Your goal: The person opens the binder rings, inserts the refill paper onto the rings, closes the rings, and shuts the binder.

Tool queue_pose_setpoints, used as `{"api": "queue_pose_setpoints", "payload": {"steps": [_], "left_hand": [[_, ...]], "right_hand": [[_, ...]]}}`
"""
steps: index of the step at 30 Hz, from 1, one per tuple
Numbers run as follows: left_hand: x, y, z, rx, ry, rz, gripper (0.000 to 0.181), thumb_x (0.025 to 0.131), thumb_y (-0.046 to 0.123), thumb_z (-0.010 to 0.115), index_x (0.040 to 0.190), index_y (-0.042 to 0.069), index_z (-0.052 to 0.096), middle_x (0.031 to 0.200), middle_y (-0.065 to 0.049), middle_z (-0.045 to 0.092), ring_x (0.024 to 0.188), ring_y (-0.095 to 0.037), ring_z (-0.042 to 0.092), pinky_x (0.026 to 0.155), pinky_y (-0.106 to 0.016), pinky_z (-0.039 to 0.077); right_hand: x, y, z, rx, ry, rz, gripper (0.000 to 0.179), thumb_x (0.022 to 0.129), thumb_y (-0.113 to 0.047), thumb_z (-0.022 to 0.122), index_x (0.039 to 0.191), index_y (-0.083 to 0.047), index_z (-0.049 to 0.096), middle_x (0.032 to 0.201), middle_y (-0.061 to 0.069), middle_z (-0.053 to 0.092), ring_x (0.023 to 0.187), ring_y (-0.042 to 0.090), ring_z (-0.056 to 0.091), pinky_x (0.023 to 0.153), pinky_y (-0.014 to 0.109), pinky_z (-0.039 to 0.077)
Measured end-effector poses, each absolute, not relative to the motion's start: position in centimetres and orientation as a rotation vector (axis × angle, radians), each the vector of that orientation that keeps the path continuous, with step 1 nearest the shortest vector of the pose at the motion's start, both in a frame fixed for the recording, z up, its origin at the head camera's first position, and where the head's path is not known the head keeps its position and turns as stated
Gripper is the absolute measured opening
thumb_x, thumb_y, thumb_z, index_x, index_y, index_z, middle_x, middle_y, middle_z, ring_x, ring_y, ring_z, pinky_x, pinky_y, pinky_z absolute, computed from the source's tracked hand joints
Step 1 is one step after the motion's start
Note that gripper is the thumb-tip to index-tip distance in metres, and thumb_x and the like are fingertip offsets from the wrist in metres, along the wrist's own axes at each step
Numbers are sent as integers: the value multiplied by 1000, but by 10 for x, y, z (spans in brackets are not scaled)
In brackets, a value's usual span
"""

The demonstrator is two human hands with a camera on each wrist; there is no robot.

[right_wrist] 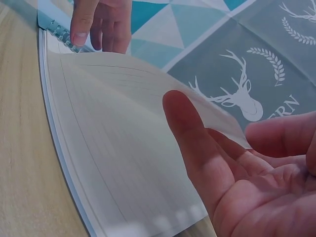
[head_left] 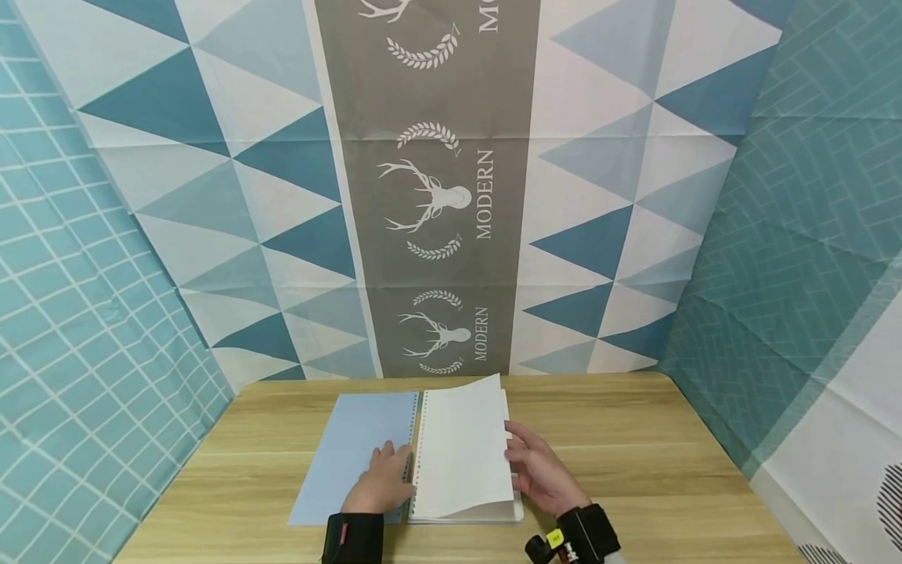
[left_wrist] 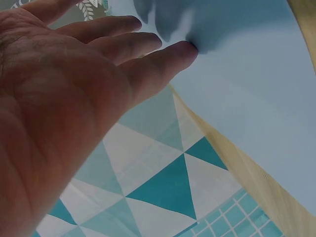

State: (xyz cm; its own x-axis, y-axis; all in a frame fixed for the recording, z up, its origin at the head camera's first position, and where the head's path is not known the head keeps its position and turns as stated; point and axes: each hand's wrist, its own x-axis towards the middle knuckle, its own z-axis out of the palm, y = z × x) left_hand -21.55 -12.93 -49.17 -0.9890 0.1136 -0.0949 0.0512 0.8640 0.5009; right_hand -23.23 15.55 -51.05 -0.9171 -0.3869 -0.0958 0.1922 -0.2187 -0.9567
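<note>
A spiral-bound notebook lies open on the table, its pale blue cover (head_left: 355,446) folded out to the left. One lined white page (head_left: 465,446) is lifted and bowed above the stack, joined to the ring binding (right_wrist: 64,34). My left hand (head_left: 384,482) rests on the cover beside the rings, fingers spread and fairly straight. At the page's free right edge, my right hand (head_left: 543,474) holds the sheet by its fingertips. The right wrist view shows the raised edge meeting a fingertip (right_wrist: 256,136), while other fingers partly hide the sheet.
A wood-grain table (head_left: 634,454) spreads around the notebook. Behind it stands a patterned backdrop (head_left: 437,235) with deer and triangles. Tile-patterned cloth (head_left: 92,313) hangs on the left, and a green cloth (head_left: 775,274) on the right.
</note>
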Motion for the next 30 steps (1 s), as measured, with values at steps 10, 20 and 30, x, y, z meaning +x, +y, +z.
{"api": "queue_pose_setpoints", "payload": {"steps": [10, 20, 30], "left_hand": [[-217, -129, -493, 112, 2937, 704, 66, 81, 10, 80, 141, -1, 55, 153, -41, 36, 143, -62, 30, 105, -81, 31], [-217, -129, -494, 110, 2928, 716, 67, 77, 7, 82, 139, -2, 56, 152, -41, 37, 143, -62, 31, 107, -79, 31], [-216, -129, -494, 113, 2896, 774, 64, 76, 6, 80, 136, 2, 60, 152, -42, 34, 143, -65, 27, 108, -80, 28]], "right_hand": [[-235, 161, -515, -206, 1695, -2189, 65, 102, -6, 47, 160, -2, 17, 148, 26, 49, 103, 16, 69, 82, 33, 61], [-233, 163, -519, -178, 1699, -2153, 65, 105, -11, 43, 162, -4, 11, 153, 31, 40, 106, 19, 68, 84, 38, 60], [-237, 169, -522, -175, 1785, -2100, 62, 109, -23, 42, 156, 11, 20, 149, 31, 48, 119, 24, 64, 92, 38, 57]]}}
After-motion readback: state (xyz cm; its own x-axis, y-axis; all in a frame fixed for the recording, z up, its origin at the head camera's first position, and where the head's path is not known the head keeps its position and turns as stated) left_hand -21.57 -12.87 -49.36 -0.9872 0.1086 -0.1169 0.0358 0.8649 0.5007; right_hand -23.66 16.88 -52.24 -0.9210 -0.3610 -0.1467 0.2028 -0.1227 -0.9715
